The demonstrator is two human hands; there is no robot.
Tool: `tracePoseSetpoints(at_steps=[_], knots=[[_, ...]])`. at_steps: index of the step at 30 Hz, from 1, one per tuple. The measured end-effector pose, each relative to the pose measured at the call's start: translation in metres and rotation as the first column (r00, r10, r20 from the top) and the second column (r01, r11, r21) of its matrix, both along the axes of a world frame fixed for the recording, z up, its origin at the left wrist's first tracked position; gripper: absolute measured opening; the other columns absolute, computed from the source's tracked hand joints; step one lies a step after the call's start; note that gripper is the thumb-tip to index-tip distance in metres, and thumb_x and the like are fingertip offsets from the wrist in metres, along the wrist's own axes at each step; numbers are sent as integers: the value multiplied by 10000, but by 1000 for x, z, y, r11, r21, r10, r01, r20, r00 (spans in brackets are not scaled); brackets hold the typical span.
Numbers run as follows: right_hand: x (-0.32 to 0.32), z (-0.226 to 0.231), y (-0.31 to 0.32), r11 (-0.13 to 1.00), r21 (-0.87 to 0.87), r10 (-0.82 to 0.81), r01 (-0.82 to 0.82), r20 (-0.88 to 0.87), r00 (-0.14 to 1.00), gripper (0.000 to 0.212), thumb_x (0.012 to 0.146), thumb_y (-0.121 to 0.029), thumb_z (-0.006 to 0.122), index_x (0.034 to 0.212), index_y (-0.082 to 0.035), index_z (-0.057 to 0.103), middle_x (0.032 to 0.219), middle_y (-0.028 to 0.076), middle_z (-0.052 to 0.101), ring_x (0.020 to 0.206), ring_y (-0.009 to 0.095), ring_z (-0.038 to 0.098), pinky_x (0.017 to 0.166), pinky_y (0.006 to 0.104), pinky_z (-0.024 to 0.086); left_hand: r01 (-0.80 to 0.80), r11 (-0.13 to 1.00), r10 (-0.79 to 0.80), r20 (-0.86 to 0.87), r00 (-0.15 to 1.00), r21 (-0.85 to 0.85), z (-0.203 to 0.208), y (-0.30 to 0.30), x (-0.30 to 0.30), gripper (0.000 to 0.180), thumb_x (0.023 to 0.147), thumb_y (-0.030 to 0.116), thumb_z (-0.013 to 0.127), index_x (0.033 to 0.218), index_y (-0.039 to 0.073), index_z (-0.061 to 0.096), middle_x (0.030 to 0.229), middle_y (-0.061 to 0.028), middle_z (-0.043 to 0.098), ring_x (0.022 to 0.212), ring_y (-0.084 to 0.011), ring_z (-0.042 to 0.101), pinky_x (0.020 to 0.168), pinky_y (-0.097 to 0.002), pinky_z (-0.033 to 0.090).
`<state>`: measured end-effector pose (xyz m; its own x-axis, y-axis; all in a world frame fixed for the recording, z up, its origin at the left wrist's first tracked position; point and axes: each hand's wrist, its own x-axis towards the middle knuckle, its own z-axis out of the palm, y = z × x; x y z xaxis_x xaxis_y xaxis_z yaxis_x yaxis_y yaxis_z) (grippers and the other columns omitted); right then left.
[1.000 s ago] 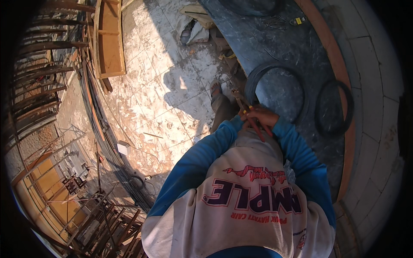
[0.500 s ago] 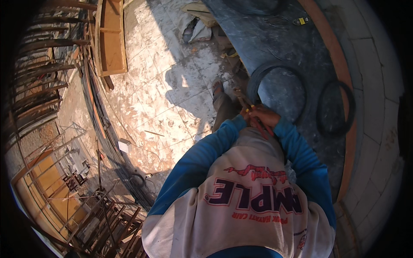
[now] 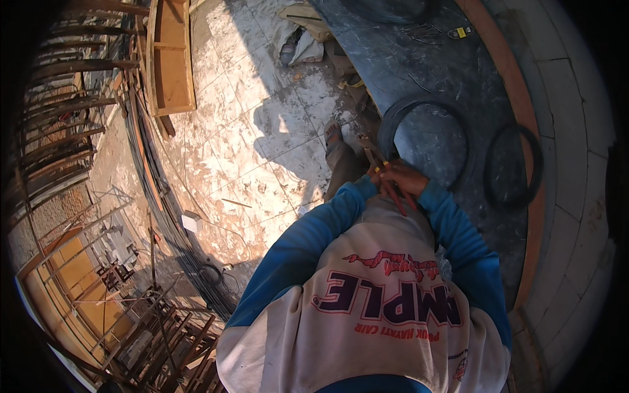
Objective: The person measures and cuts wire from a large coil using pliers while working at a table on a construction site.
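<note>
A: Where's the tool?
B: Red-handled pincers, at the lap, head pointing up-left, away from the body.
A: Fingers?
B: Right hand: fingers wrapped over the handles. Left hand: at the tool, fingers mostly hidden, can't tell if pinching.
A: Anything in the pincer head?
B: Too small to tell.
A: Other blind spots?
B: Upper handles partly covered by the right hand. One wire coil cut off at the top. Small yellow-and-black item near the bench's far end, can't identify.
A: Surface?
B: Bench: dark blue-grey, scuffed, orange-brown edge strip. Larger wire coil just beyond the right hand, smaller wire coil further right, overlapping the strip. Loose wire pieces near the yellow-and-black item.
A: Room?
B: Tiled floor, pale, blotchy, part sun, part shadow. Sandalled foot on it. Left side: shallow wooden frame, long rod bundle, white box beside the rods. Far-left clutter blurs into the dark lens rim.
</note>
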<state>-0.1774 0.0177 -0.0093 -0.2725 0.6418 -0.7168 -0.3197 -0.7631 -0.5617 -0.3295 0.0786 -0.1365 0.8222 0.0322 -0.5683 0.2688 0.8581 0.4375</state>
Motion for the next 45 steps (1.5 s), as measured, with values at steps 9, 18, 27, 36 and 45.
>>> tracePoseSetpoints(at_steps=[9,18,27,36,45], knots=[[-10,13,-4,984,-98,-153,147,-49,987,239,932,-327,521,948,-90,538,681,40,531,576,129,526,489,275,439,96,911,-52,-121,991,401,-9,-5,17,214,851,113,638,1044,21,648,1040,-118,656,984,-228,630,798,-338,534],[-26,18,-5,949,-147,-275,280,56,960,325,928,-403,553,825,-100,502,580,7,479,471,109,457,428,262,382,220,871,-246,3,969,439,55,90,-18,642,859,167,643,1391,16,319,1285,-164,533,1217,-267,497,1009,-402,408],[-21,36,0,983,-126,-114,130,127,985,337,940,-364,543,746,-92,499,509,29,478,407,120,455,396,278,376,-277,634,438,-40,898,722,82,137,45,435,988,300,457,1331,37,416,1073,-89,623,1014,-208,580,843,-335,458],[-39,42,-8,995,12,-91,99,514,853,394,932,-365,553,709,-40,539,562,56,508,480,147,454,465,336,373,-592,802,598,-116,793,82,104,139,63,363,994,246,427,1270,10,447,598,40,272,493,-73,248,441,-234,256],[-36,48,-16,962,271,-194,-12,717,669,353,932,-335,560,892,13,599,664,118,579,604,208,517,612,377,426,-399,917,398,-72,915,-6,123,152,64,313,985,233,447,1219,27,476,581,48,282,496,-68,287,416,-227,246]])
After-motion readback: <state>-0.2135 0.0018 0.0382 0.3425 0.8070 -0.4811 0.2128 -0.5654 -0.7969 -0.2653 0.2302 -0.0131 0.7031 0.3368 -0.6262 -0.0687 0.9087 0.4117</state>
